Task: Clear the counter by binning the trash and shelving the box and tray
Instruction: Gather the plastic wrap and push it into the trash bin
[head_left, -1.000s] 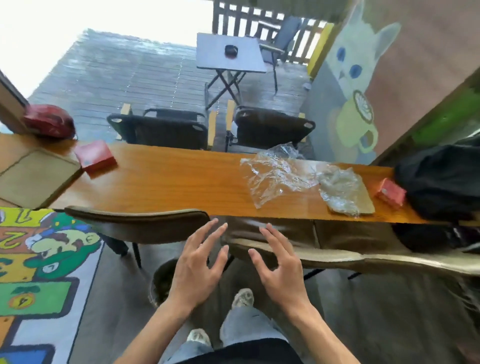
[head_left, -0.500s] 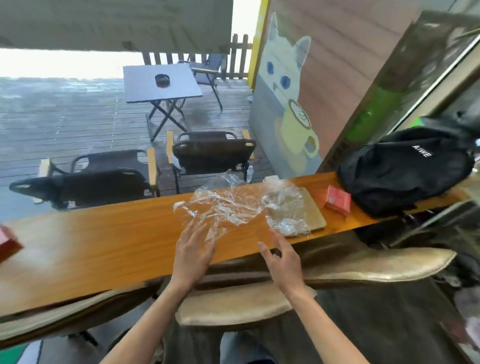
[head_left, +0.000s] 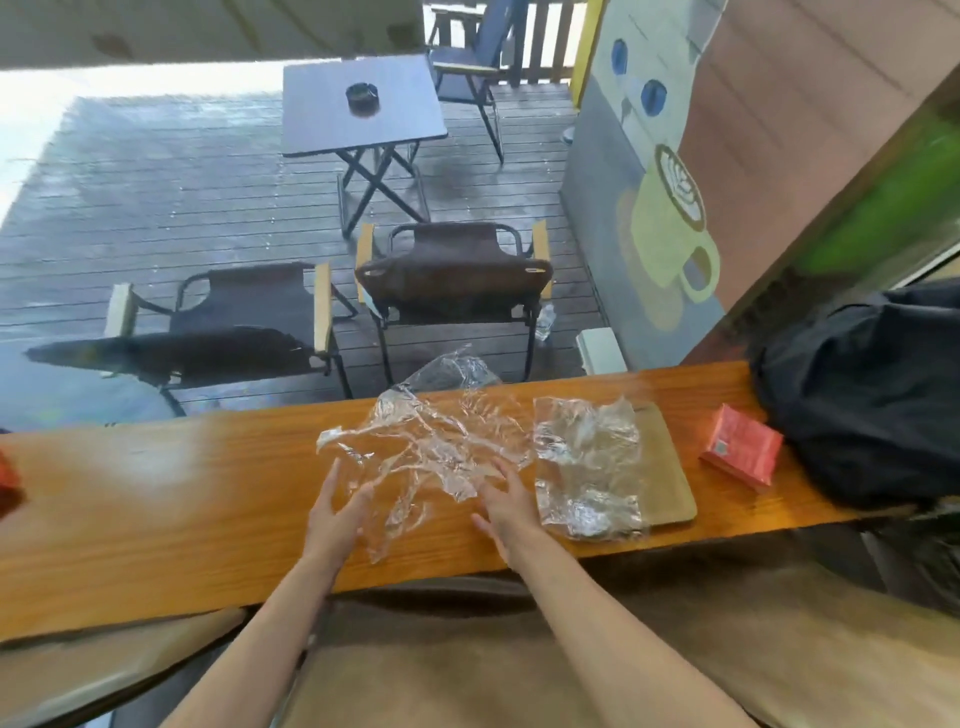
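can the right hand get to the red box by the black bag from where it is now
Probably yes. The right hand lies open on the counter, and only the flat tray with its crumpled plastic lies before the red box.

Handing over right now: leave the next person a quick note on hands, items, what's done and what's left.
Left hand and right hand: both open, fingers spread on the crumpled clear wrap mid-counter, nothing gripped yet.
A second clear wrap lies on the tan tray to the right; the red box sits beside the black bag.
Done: nothing binned or shelved.
Left: bin both wraps, shelve the box and tray.
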